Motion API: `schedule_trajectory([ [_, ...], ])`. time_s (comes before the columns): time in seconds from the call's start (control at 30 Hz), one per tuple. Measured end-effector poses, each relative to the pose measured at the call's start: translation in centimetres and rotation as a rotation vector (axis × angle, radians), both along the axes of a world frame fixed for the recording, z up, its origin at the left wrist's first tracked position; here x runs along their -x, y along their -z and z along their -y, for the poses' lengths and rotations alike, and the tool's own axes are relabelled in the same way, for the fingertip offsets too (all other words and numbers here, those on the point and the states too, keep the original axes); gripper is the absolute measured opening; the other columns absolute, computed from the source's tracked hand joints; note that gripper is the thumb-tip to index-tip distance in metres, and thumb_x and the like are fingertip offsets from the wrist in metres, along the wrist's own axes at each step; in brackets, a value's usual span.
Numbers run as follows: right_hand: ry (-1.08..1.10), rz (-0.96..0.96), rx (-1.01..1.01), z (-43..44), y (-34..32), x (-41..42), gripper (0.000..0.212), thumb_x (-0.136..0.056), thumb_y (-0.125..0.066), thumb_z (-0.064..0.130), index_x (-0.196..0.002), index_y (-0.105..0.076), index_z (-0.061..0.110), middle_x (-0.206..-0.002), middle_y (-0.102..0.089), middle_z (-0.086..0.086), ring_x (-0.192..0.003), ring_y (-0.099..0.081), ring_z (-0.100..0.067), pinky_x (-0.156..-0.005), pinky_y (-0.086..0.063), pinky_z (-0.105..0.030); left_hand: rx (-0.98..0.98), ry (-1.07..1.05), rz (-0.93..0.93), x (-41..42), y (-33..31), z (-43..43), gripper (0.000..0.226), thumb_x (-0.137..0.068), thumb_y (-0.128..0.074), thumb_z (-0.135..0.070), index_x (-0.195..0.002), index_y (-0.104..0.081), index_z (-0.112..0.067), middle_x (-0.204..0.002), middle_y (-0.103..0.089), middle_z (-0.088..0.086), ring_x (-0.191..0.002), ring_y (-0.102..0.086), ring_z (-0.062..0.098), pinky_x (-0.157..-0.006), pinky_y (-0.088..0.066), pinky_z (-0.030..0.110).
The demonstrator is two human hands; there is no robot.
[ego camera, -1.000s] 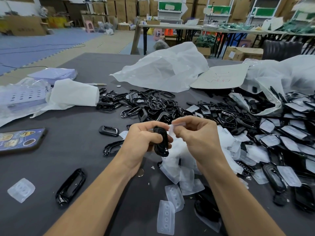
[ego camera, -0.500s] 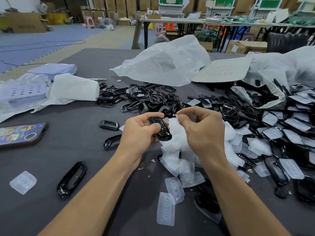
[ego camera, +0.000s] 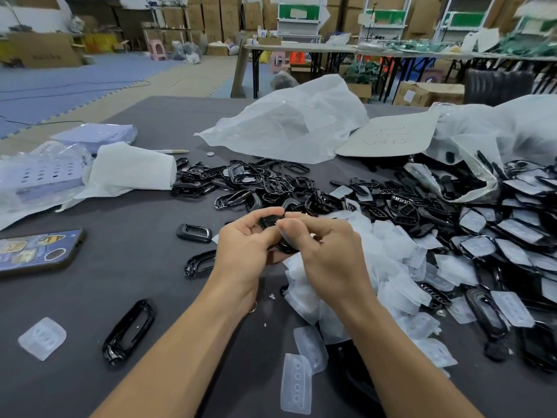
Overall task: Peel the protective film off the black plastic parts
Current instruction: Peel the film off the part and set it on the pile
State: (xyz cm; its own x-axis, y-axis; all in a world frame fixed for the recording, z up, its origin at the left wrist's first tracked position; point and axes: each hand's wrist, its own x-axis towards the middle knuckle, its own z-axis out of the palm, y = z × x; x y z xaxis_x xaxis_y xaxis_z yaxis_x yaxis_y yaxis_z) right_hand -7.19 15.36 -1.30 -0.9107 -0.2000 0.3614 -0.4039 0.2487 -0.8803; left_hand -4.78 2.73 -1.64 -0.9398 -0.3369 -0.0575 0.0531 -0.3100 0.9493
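Observation:
My left hand [ego camera: 244, 251] grips a small glossy black plastic part [ego camera: 269, 221] above the grey table. My right hand [ego camera: 325, 251] meets it from the right, thumb and fingertips pinching at the part's upper edge. Much of the part is hidden between the two hands. Whether film is still on it cannot be seen. A heap of peeled clear film pieces [ego camera: 391, 267] lies under and right of my right hand. Black parts still covered with film [ego camera: 512, 236] are piled at the right. A pile of bare black frames [ego camera: 256, 185] lies behind my hands.
A phone [ego camera: 36, 251] lies at the left edge. Single black frames [ego camera: 129, 330] [ego camera: 194, 232] and a loose film piece [ego camera: 42, 337] lie left of my arms. White wrapped packs [ego camera: 129, 167], a large clear bag [ego camera: 289, 125] and a cardboard sheet [ego camera: 391, 137] are farther back.
My right hand let go of the peeled film strip it held up and closed in on the part. Both hands now meet at the part's top edge.

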Motion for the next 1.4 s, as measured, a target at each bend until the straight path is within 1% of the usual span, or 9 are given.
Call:
schedule_trajectory([
  [0.1,0.056,0.018,0.055,0.0,-0.1,0.3,0.018,-0.095,-0.071,0.017,-0.094,-0.081,0.031,-0.082,-0.077,0.018,-0.079,-0.072,-0.003,-0.073,-0.055,-0.018,0.04,-0.018,-0.036,0.2,0.3,-0.3,0.02,-0.09,-0.073,0.003,-0.099,-0.08,-0.014,-0.072,-0.05,0.015,-0.073,-0.064,0.029,-0.068,-0.065,0.039],
  [0.2,0.125,0.021,0.013,-0.4,-0.2,0.5,0.028,-0.088,-0.08,0.019,-0.109,-0.075,0.037,-0.088,-0.076,0.021,-0.081,-0.071,-0.004,-0.074,-0.056,-0.02,0.071,0.001,-0.069,0.2,0.3,-0.2,0.02,-0.092,-0.074,-0.001,-0.098,-0.081,-0.019,-0.079,-0.06,0.021,-0.077,-0.065,0.03,-0.074,-0.063,0.047],
  [0.33,0.204,-0.015,-0.082,-1.3,-0.6,0.6,0.009,-0.081,-0.084,0.025,-0.077,-0.078,0.031,-0.07,-0.072,0.022,-0.068,-0.068,-0.002,-0.066,-0.055,-0.02,0.159,0.016,-0.079,0.3,0.7,-0.3,0.028,-0.093,-0.065,0.009,-0.098,-0.079,-0.015,-0.06,-0.069,0.0,-0.057,-0.067,0.012,-0.055,-0.057,0.024],
  [0.5,0.056,0.163,0.204,-1.4,-1.4,1.0,0.023,-0.081,-0.08,0.004,-0.066,-0.074,0.02,-0.064,-0.07,0.008,-0.059,-0.058,-0.007,-0.058,-0.049,-0.017,0.231,0.018,-0.055,0.4,1.2,-0.5,0.031,-0.092,-0.065,0.008,-0.098,-0.08,-0.019,-0.078,-0.079,0.011,-0.07,-0.075,0.02,-0.065,-0.063,0.032],
  [0.6,-0.101,0.282,0.206,-1.0,-1.3,0.8,0.021,-0.083,-0.077,-0.001,-0.067,-0.074,0.014,-0.064,-0.071,0.001,-0.06,-0.064,-0.009,-0.061,-0.053,-0.021,0.202,0.049,-0.055,0.3,1.0,-0.4,0.025,-0.091,-0.072,0.001,-0.096,-0.08,-0.022,-0.08,-0.079,0.012,-0.07,-0.074,0.018,-0.065,-0.062,0.035],
  [0.87,0.149,0.031,-0.075,-0.8,-0.4,0.6,0.016,-0.086,-0.079,0.022,-0.073,-0.071,0.022,-0.061,-0.071,0.004,-0.06,-0.069,-0.016,-0.062,-0.058,-0.036,0.081,0.141,-0.039,0.4,0.7,-0.1,0.033,-0.094,-0.064,0.008,-0.103,-0.081,-0.018,-0.085,-0.074,0.024,-0.072,-0.064,0.028,-0.067,-0.055,0.034],
  [1.0,0.179,-0.003,-0.089,-1.2,-0.5,0.9,0.019,-0.084,-0.083,0.023,-0.071,-0.07,0.024,-0.059,-0.068,0.006,-0.054,-0.063,-0.01,-0.051,-0.051,-0.024,-0.063,0.269,-0.052,0.4,0.5,0.1,0.037,-0.097,-0.052,0.014,-0.116,-0.075,-0.007,-0.097,-0.076,0.017,-0.085,-0.074,0.025,-0.079,-0.064,0.037],
  [1.23,0.025,0.091,-0.015,-2.0,-1.1,1.1,0.016,-0.086,-0.082,0.016,-0.072,-0.074,0.018,-0.06,-0.072,-0.003,-0.061,-0.07,-0.029,-0.059,-0.058,-0.04,-0.165,0.314,-0.055,0.3,0.4,0.3,0.041,-0.097,-0.045,0.016,-0.125,-0.069,-0.003,-0.107,-0.076,0.018,-0.094,-0.076,0.027,-0.078,-0.063,0.034],
  [1.4,0.126,0.007,-0.112,-1.8,-0.9,1.2,0.018,-0.08,-0.084,0.023,-0.068,-0.072,0.024,-0.053,-0.064,0.007,-0.046,-0.055,-0.006,-0.047,-0.042,-0.017,-0.179,0.324,-0.044,0.2,0.4,0.0,0.044,-0.091,-0.05,0.017,-0.121,-0.073,-0.004,-0.105,-0.061,0.025,-0.102,-0.069,0.036,-0.082,-0.062,0.035],
])
